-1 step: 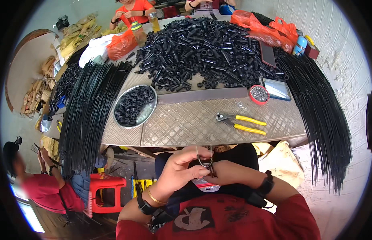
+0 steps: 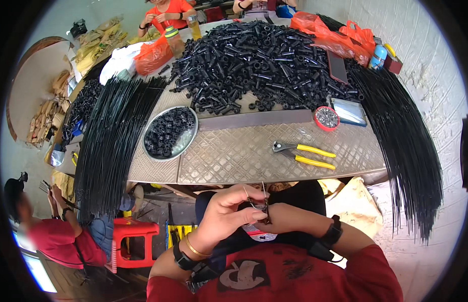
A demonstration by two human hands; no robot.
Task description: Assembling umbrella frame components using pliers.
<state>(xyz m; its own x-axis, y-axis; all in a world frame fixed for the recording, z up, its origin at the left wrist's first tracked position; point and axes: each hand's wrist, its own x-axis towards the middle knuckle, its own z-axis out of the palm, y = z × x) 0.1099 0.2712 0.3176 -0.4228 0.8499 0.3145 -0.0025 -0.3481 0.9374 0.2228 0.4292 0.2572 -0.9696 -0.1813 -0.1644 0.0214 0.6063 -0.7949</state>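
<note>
Both my hands are together over my lap, just in front of the table's near edge. With thumb and fingers, my left hand (image 2: 228, 214) pinches a thin dark wire (image 2: 264, 195) that curves between the hands, its thin ends pointing up toward the table. My right hand (image 2: 282, 219) is closed against the same wire, its fingertips mostly hidden. What the wire is part of is too small to tell. Beyond them, end-cutting pliers (image 2: 304, 154) with yellow handles lie on the table. A metal bowl (image 2: 194, 137) of small black rings sits to the left.
A big heap of black tubular parts (image 2: 259, 60) rests behind a grey bar (image 2: 254, 121). Bundles of black rods (image 2: 110, 141) (image 2: 403, 146) hang over both table sides. A red dish (image 2: 326, 119) holds small metal pieces. A co-worker (image 2: 62, 236) sits left near a red stool (image 2: 135, 244).
The wire between my fingers has shifted slightly: its loop looks flatter and its upper ends lean more to the left. My hands stay in nearly the same place.
</note>
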